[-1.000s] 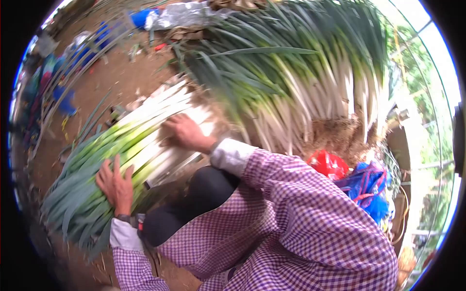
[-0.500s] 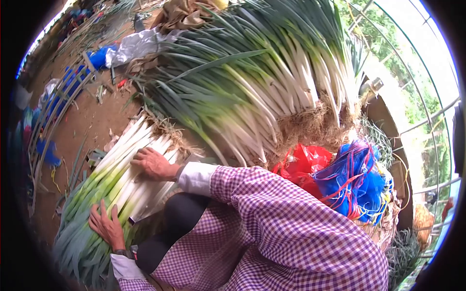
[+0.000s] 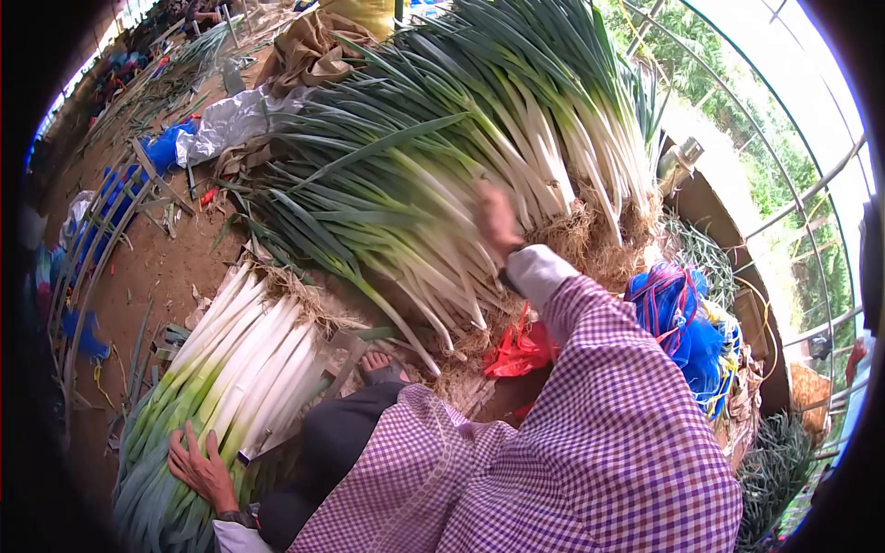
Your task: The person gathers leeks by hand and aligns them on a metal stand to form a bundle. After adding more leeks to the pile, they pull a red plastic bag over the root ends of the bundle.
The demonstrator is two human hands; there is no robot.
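Observation:
My left hand point(image 3: 202, 468) lies with fingers spread on the green leaves of a bundle of long green onions point(image 3: 241, 369). The bundle's white stems and roots point up and away, beside a metal frame point(image 3: 343, 361). My right hand point(image 3: 496, 219), smeared by motion, is over a large heap of long green onions point(image 3: 415, 175), near their white stems. Whether its fingers hold any stem cannot be made out. The heap's roots point(image 3: 608, 235) hang toward the right.
A red plastic bag point(image 3: 522, 347) and blue netting with cords point(image 3: 682, 313) sit to the right. Brown cloth point(image 3: 318, 51) and a silvery sheet point(image 3: 230, 127) lie beyond the heap. Curved hoops point(image 3: 88, 276) stand at left. My bare foot point(image 3: 383, 367) shows near the bundle.
My right hand has left the bundle's white stems and swung up and right to the large heap. My left hand stays on the bundle's leaves. The view has shifted slightly.

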